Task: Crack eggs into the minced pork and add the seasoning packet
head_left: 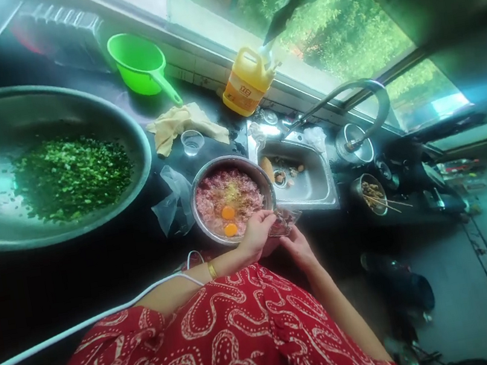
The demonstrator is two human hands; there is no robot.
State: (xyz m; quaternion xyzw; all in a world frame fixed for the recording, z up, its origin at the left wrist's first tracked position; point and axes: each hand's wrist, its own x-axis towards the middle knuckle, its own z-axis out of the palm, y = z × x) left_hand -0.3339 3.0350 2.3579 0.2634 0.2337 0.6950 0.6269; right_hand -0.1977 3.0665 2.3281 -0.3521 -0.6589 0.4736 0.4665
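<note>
A small clear packet with dark reddish contents [283, 222] is held between my two hands, at the right rim of a metal bowl [197, 214]. My left hand [258, 234] pinches its left side, partly over the bowl's edge. Closed on its lower right side is my right hand [299, 248]. Minced meat [246, 189] fills the bowl, with two egg yolks [230, 221] and a yellowish-brown powder [231, 191] on top. The packet's print is too blurred to read.
Left stands a large metal basin [142, 161] with chopped greens [73, 177]. Behind are a green dipper [137, 70], a cloth [188, 120], a clear cup [192, 143] and a yellow jug [245, 84]. A sink [312, 187] holding eggshells lies right. A white cable [85, 322] crosses my left arm.
</note>
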